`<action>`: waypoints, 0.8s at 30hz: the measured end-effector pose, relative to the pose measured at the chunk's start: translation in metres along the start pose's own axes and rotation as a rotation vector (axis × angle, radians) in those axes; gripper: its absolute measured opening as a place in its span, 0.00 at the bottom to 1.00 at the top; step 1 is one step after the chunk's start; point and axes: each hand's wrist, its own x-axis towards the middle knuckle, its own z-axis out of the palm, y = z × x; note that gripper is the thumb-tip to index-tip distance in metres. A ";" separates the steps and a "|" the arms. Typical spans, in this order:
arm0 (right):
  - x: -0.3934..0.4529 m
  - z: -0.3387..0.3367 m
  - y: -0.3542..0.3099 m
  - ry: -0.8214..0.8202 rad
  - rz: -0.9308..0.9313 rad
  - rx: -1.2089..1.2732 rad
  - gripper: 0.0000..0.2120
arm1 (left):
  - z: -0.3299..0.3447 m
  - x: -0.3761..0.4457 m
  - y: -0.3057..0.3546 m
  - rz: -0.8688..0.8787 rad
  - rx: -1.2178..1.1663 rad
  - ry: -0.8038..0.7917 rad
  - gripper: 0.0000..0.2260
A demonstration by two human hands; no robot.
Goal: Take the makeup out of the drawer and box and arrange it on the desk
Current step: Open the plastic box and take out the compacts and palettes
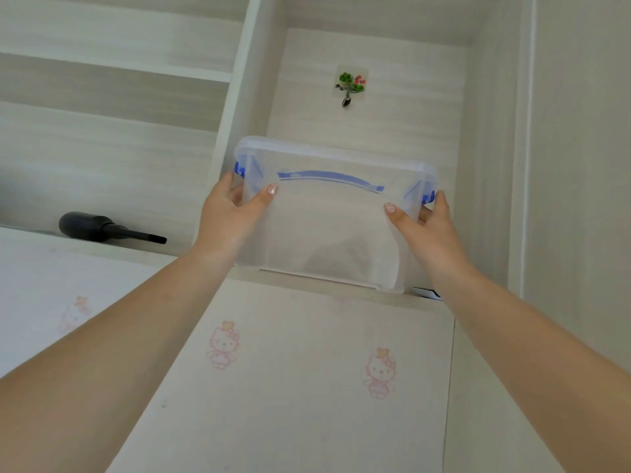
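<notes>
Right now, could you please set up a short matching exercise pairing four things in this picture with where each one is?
Things:
1. clear plastic box with blue clips
2. black bulb-shaped blower
3. flower-decorated wall hook
4. pink cartoon cat print

Places:
A. on the alcove's back wall
B. on the desk surface
C. between left hand and right hand
D. lying on the left shelf

Pairs: 1-C, 2-D, 3-A, 4-B

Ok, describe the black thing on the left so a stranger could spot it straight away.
Start at the pale wooden shelving unit behind the desk and look in its lowest open bay, left of the clear plastic box held by both hands. The black object lies there on its side: a fat rounded body narrowing to a thin nozzle, the only dark thing among pale surfaces.
</notes>
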 end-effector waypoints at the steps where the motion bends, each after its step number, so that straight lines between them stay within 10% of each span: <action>1: 0.003 0.004 0.006 -0.004 0.005 0.016 0.42 | 0.003 0.000 -0.004 -0.050 0.041 0.038 0.28; 11: 0.017 0.040 0.050 -0.078 0.001 0.042 0.23 | -0.005 0.014 -0.050 -0.112 0.257 0.030 0.19; 24: 0.020 0.051 0.050 -0.105 -0.018 -0.030 0.23 | -0.009 0.031 -0.057 -0.186 0.319 -0.052 0.19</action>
